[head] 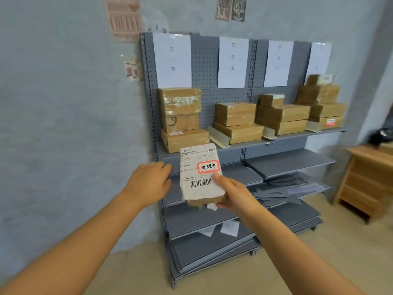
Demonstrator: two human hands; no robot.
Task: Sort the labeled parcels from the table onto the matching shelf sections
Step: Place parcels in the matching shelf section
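Observation:
My right hand (232,193) grips a small parcel (198,177) from below, thumb on its white shipping label, which carries a red-framed sticker with handwritten characters. I hold it up in front of the grey shelf unit (234,145). My left hand (150,182) hovers just left of the parcel with fingers loosely curled, holding nothing. The top shelf has four sections, each under a white paper sign (172,60), and each holds a stack of brown cardboard parcels: far left (182,120), second (236,122), third (282,118), far right (323,103).
Lower grey shelves (289,163) are bare or hold loose panels and scraps of paper (229,227). A wooden cabinet (368,182) stands on the floor at the right. Grey wall with posters lies to the left.

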